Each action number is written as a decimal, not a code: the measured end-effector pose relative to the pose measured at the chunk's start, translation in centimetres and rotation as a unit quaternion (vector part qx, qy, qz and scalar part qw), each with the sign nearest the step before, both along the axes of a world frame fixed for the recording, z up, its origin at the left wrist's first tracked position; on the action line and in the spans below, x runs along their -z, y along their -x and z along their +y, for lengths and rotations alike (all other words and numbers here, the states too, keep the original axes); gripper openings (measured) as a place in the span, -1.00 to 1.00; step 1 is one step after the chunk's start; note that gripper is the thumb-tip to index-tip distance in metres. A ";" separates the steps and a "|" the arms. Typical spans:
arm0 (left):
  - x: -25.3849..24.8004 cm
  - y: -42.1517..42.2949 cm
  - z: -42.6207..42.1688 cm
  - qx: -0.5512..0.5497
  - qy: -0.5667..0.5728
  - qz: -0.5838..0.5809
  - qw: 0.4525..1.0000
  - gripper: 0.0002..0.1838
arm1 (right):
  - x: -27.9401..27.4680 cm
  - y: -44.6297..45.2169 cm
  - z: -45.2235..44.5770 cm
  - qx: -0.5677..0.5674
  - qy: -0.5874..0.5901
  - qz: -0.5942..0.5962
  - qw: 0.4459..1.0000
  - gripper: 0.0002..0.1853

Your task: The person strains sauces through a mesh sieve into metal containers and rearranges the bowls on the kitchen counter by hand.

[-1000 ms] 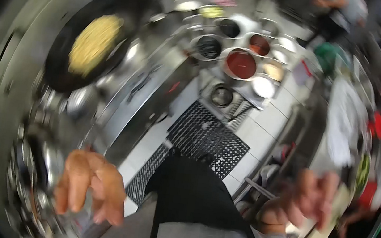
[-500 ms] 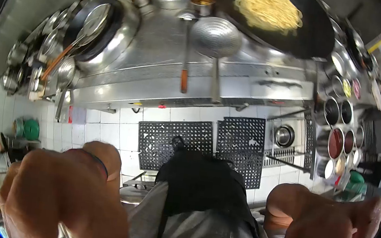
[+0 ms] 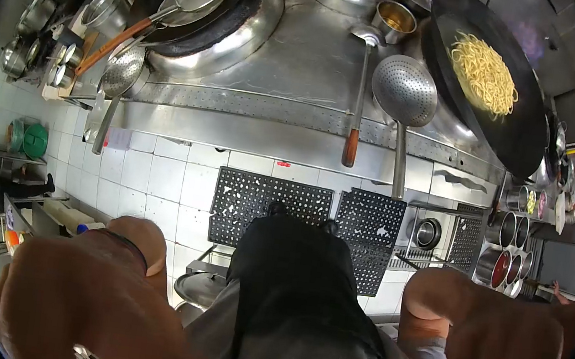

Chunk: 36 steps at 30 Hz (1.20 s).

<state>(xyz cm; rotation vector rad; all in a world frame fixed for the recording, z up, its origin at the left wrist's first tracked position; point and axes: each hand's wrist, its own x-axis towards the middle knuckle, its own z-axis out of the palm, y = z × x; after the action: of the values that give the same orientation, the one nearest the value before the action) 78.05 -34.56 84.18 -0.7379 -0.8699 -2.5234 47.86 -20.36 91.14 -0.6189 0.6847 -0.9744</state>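
"As both hands hung close to the camera, what did they grip?" my friend asked.

"I could not tell," I said. "The left hand [image 3: 90, 292] and the right hand [image 3: 509, 336] were well apart, fingers bent, but whether either closed on anything was unclear."

"And the noodles [image 3: 485, 76]?"

"They lay in the black wok [image 3: 503, 145], toward the right of the steel counter [image 3: 310, 49]. Near it were a holed scoop [image 3: 405, 90] and a wooden-handled ladle [image 3: 358, 116], its bowl just beside a small pot [image 3: 396, 35]."
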 end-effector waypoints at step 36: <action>-2.5 0.0 -12.9 -0.211 0.034 -0.029 0.977 -0.84 | 39.1 23.8 -45.3 0.416 0.177 0.784 0.426 -0.81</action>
<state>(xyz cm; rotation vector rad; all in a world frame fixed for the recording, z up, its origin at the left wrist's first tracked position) 78.00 -47.50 86.72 -0.4424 -1.0167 -2.1550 24.09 -65.70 52.04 -1.6851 2.7521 -1.2210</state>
